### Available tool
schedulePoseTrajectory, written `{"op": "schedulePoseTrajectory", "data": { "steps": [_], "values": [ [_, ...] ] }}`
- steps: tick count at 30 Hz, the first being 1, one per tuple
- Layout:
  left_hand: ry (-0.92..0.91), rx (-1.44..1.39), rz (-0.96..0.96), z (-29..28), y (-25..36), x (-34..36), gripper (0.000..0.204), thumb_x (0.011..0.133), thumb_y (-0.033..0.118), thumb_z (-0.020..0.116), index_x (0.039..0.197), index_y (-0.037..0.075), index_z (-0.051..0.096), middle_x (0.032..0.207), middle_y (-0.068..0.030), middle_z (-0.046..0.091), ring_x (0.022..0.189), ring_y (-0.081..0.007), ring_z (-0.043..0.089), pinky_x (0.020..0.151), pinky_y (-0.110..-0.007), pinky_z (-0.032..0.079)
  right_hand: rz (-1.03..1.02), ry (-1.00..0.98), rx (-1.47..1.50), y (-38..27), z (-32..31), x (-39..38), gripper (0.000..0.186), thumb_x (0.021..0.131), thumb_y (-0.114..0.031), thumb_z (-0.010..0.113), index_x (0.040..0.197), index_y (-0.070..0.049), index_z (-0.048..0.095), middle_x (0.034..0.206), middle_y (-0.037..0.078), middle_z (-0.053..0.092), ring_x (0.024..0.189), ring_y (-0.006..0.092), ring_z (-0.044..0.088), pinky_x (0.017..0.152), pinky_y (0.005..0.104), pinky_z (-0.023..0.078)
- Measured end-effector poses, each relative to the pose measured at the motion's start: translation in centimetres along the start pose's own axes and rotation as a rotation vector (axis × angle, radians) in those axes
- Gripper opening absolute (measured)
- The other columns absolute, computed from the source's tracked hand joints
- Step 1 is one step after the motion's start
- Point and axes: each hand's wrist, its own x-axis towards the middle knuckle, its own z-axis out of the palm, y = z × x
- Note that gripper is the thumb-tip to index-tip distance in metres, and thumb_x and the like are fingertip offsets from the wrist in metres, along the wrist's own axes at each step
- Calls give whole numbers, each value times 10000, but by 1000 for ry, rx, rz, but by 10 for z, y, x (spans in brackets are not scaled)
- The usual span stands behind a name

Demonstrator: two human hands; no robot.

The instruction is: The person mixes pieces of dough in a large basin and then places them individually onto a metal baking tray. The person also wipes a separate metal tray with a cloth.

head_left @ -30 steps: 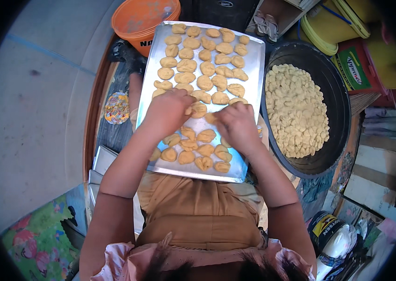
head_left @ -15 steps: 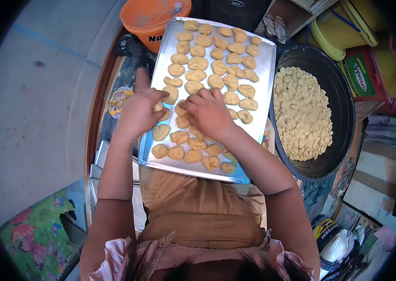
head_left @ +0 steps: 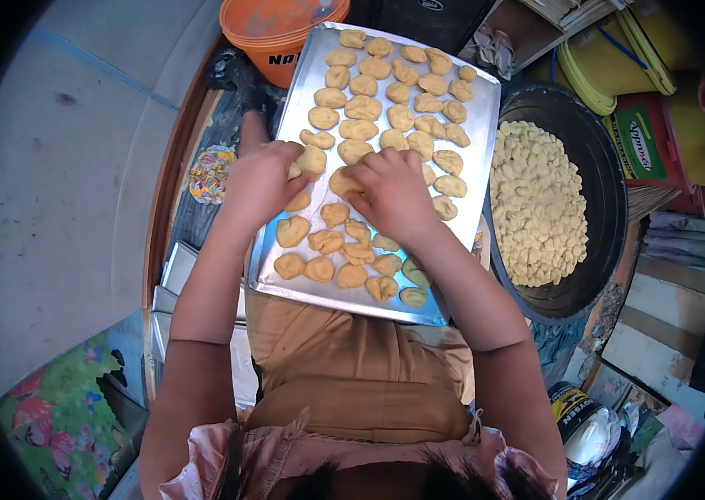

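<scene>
A silver baking tray (head_left: 292, 117) slants across my lap, carrying loose rows of flattened yellow dough pieces (head_left: 363, 107). Over its left edge, my left hand (head_left: 262, 185) is closed with pale dough (head_left: 294, 171) between thumb and fingers. Another piece lies just under those fingertips. Near the tray's middle, my right hand (head_left: 398, 193) curls its fingers and thumb around a dough piece (head_left: 342, 182) resting on the metal. My right hand and wrist partly cover the pieces beneath them.
At the right, a large black basin (head_left: 610, 242) holds a heap of small dough lumps (head_left: 538, 208). An orange bucket (head_left: 281, 42) stands behind the tray's far left corner. Yellow buckets (head_left: 602, 62) are stacked at the far right. More metal trays (head_left: 177, 271) lie at left.
My right hand has shifted slightly right and nearer, staying at a dough piece. My left hand has moved slightly right, still holding dough. The tray appears a little further right in view.
</scene>
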Motion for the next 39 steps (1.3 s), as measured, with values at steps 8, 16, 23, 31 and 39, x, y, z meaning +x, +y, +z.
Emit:
{"op": "schedulePoseTrajectory", "data": {
  "steps": [8,16,23,31,39],
  "values": [
    [-71,-86,-16,-20,-3,-21,364,733,211,767,1062,81,684,958,-162,673,890,-351,643,765,-419,503,-7,41,90,-20,5,-12,221,765,-238,699,964,-146,665,880,-7,571,915,188,528,827,368,357],
    [-138,-30,19,-6,0,-28,325,739,226,767,1019,81,686,934,-146,680,872,-346,647,757,-424,503,0,62,-10,-29,8,-20,163,780,-206,680,923,-132,658,829,7,572,887,189,541,805,360,372],
    [-41,-100,224,-2,15,-29,275,762,245,753,986,101,685,887,-90,654,851,-298,644,743,-404,511,61,-146,-38,-22,-8,-45,195,778,-206,711,950,-121,676,868,12,604,847,205,557,787,354,387],
    [-173,41,373,11,40,-18,261,775,266,731,987,125,677,890,-53,606,886,-255,623,737,-383,510,208,-33,108,-3,-31,-71,235,755,-208,719,979,-143,688,886,10,607,882,211,569,794,363,379],
    [-281,156,440,25,61,-9,245,791,269,714,993,136,677,874,-37,605,886,-250,621,721,-391,510,236,3,16,7,-31,-83,217,744,-229,757,910,-102,698,819,36,624,848,237,577,761,361,393]
  ]
}}
